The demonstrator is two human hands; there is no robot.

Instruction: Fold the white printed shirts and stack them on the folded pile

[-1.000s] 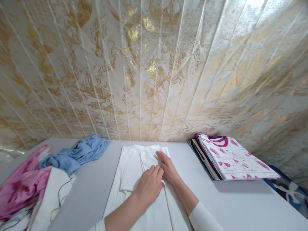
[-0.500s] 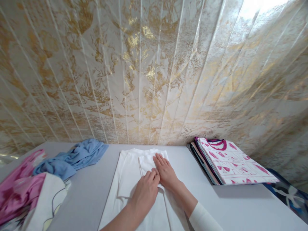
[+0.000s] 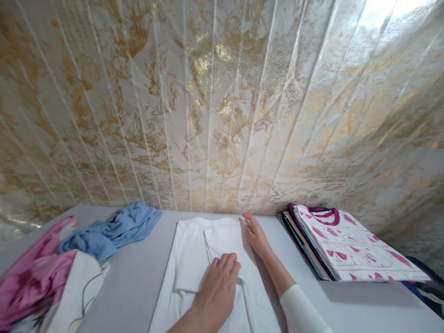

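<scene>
A white garment (image 3: pixel 189 259) lies flat in the middle of the table, with one part folded over on top of it. My left hand (image 3: pixel 220 282) rests palm down on that folded part, fingers loosely bent and side by side; its thumb is hidden. At the garment's far right corner is my right hand (image 3: pixel 257 236). Its fingers curl around the edge there and hold the cloth, though the thumb cannot be seen.
Crumpled clothes lie on the table (image 3: pixel 132 277) at left: a blue one (image 3: pixel 114 231), a pink one (image 3: pixel 41 277) and a white one (image 3: pixel 86 282). A stack of folded clothes, topped by a pink-and-white shirt (image 3: pixel 360 249), stands at right. Behind hangs a gold-patterned curtain (image 3: pixel 208 115).
My right hand has gone from lying flat on the garment to its far right edge. My left hand has drawn slightly nearer and apart from the right. The view has shifted a little left.
</scene>
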